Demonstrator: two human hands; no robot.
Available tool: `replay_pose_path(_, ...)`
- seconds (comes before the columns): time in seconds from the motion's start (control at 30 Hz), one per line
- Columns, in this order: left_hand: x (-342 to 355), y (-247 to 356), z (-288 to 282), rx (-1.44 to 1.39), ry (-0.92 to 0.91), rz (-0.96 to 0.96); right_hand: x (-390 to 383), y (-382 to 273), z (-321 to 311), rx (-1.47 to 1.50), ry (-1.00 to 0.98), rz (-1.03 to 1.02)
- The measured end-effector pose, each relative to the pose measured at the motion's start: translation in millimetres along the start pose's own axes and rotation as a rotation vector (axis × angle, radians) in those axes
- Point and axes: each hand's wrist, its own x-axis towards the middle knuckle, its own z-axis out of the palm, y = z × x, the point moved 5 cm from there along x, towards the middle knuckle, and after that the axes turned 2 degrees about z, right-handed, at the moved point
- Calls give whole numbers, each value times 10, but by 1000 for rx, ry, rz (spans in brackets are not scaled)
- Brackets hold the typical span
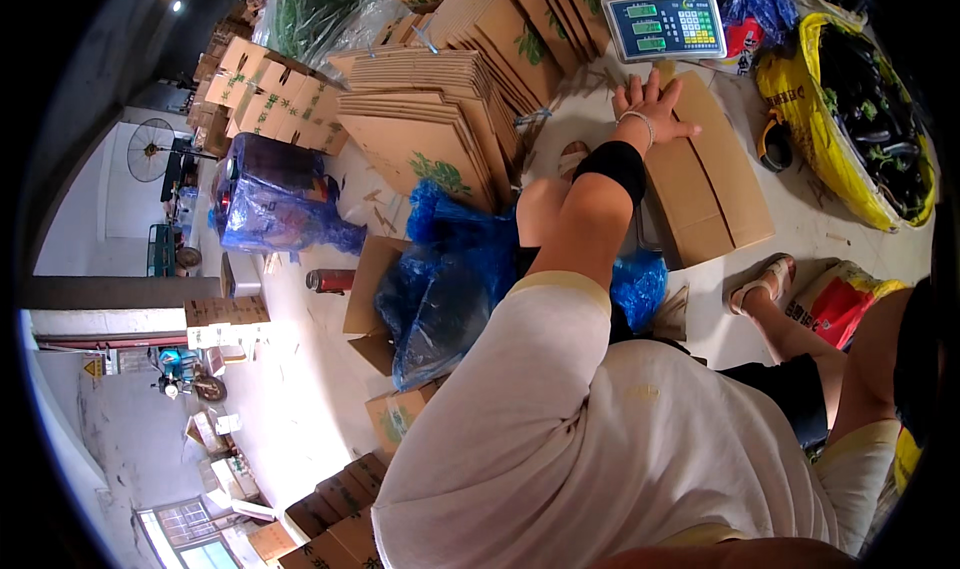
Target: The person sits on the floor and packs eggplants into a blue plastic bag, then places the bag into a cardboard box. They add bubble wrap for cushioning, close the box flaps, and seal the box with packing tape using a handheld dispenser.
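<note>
My left hand [648, 109] lies on one end of a closed brown cardboard box [712, 169], its fingers spread and flat on the top flaps. A bracelet and a black sleeve band [612, 174] are on that wrist and forearm. Just beyond the hand stands a weighing scale's display [664, 27] with lit green readouts and a keypad. A seam between the flaps runs along the box top. Of my right arm [868, 354], only a part shows at the right edge; its hand is out of view.
Flattened cartons [430, 139] are stacked ahead. An open carton [370, 294] with blue plastic bags [450, 299] stands to the left, near a red flask [330, 281]. At the right, a yellow sack [790, 89] holds eggplants [880, 119]. A tape roll [775, 144] lies on the floor between.
</note>
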Motion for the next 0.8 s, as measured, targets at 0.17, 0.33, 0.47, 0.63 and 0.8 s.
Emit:
replay_pose_path(0.17,33,-78,-27,-27,47,31,-138,397,963,33,-224,172)
replay_pose_path(0.33,-80,-141,-78,21,90,13,-280,579,1381,105,-290,260)
replay_pose_path(0.47,-211,60,-123,42,49,-10,-442,743,1465,141,-311,311)
replay_pose_path(0.63,-268,-21,90,77,9,-35,-556,810,1597,162,-382,365)
replay_pose_path(0.8,-305,124,53,7,30,-19,-578,960,1313,190,-322,437)
